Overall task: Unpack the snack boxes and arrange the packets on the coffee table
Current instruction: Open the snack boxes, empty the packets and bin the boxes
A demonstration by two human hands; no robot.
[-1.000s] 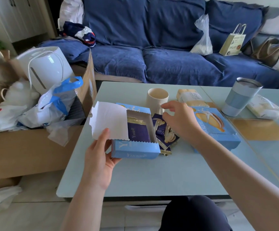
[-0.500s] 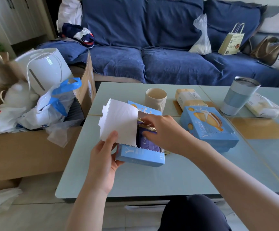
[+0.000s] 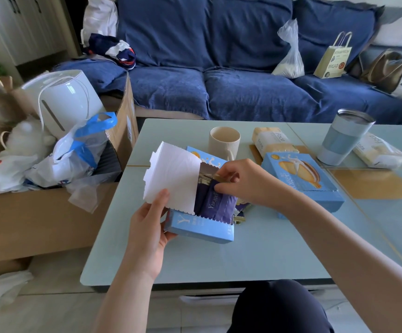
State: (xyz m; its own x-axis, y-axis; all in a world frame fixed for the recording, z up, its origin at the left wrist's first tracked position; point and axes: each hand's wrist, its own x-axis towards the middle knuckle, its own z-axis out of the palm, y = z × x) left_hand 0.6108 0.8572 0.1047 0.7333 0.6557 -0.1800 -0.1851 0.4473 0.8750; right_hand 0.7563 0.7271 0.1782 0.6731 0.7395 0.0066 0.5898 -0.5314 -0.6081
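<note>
An open light-blue snack box (image 3: 198,228) is tilted up above the pale coffee table (image 3: 243,255). My left hand (image 3: 148,227) grips its near left corner, thumb on the white torn-open lid flap (image 3: 173,179). My right hand (image 3: 245,182) reaches into the box and pinches the top of a purple packet (image 3: 216,204) that stands half out of it. More purple and gold packets (image 3: 240,210) lie on the table behind the box, mostly hidden. A second, closed blue snack box (image 3: 303,181) lies to the right.
A beige ribbed mug (image 3: 224,143), two cream wrapped packs (image 3: 273,141) (image 3: 379,153) and a blue tumbler (image 3: 344,137) stand further back. A large cardboard box (image 3: 38,217) full of bags and a white appliance sits left of the table. A blue sofa (image 3: 219,92) lies beyond.
My right hand went from the packets behind the box into the box and took hold of a purple packet, now raised partway out. My left hand tilted the box up toward me.
</note>
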